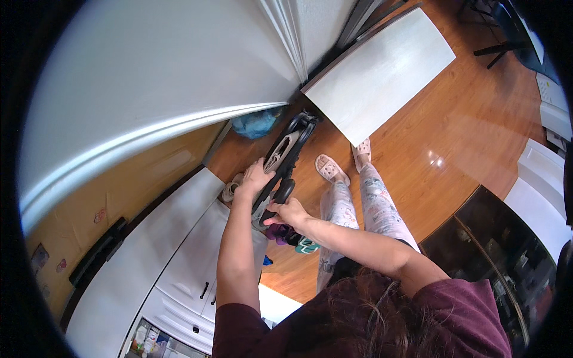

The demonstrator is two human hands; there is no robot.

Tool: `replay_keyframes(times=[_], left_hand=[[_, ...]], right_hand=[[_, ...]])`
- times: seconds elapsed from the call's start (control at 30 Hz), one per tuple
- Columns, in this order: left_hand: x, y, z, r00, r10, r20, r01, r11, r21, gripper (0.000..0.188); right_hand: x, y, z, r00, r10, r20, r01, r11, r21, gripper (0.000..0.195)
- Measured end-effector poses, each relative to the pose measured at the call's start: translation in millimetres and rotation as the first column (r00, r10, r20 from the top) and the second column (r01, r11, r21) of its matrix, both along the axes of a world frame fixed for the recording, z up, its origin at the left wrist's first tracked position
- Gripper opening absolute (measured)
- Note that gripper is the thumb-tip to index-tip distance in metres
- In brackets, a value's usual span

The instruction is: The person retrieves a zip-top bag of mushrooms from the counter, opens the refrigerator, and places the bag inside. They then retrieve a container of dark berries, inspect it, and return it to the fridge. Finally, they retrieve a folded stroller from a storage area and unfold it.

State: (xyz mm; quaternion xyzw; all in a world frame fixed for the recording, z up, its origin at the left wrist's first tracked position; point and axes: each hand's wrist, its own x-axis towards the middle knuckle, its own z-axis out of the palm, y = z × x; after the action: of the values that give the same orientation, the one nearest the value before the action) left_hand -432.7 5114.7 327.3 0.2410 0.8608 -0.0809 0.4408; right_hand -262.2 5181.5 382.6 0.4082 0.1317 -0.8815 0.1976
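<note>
A narrow folded item with a black frame (294, 157) and beige fabric stands upright on the wood floor before me; it looks like a folded cart or stroller. Over its near side lies my left hand (257, 176), fingers on the frame and fabric; how firmly it grips cannot be told. My right hand (288, 212) is at a black padded part (284, 191) at the near end, its fingers curled against it. Purple shoes (278, 233) and a green flip-flop (307, 245) lie on the floor below my right hand.
A white bench-like top (380, 76) stands ahead, close to my slippered feet. White cabinets (183, 250) line the left side, with a blue plastic bag (256, 124) beyond them. At the right is a dark glossy cabinet (488, 250); a black-legged chair (497, 51) stands farther off.
</note>
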Motion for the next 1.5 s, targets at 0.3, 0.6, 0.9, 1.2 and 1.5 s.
replay_keyframes(times=[0.3,0.6,0.9,1.2,1.5], left_hand=[[-5.1,-32.8,-47.9,1.000,-0.009,-0.028,0.009,1.000,0.007,0.074],[-16.0,-10.3,-33.4,0.990,-0.140,0.000,0.140,0.990,0.021,0.065],[-19.9,-3.9,-11.8,0.976,-0.190,-0.102,0.188,0.982,-0.030,0.058],[-3.4,14.4,14.3,0.976,-0.098,-0.192,0.113,0.991,0.068,0.068],[-32.5,-29.1,28.0,0.943,-0.055,-0.327,0.102,0.987,0.128,0.066]], right_hand=[[-6.9,-29.6,-54.6,0.986,0.045,-0.158,-0.029,0.994,0.103,0.022],[-13.4,-31.4,-41.1,0.993,-0.105,-0.044,0.107,0.994,0.037,0.024],[-7.9,-23.5,-32.8,0.988,-0.030,-0.150,0.032,0.999,0.012,0.026],[12.7,18.1,-20.7,0.982,-0.044,-0.183,0.040,0.999,-0.025,0.028],[-18.2,15.9,-31.6,0.982,0.053,-0.179,-0.056,0.998,-0.011,0.031]])
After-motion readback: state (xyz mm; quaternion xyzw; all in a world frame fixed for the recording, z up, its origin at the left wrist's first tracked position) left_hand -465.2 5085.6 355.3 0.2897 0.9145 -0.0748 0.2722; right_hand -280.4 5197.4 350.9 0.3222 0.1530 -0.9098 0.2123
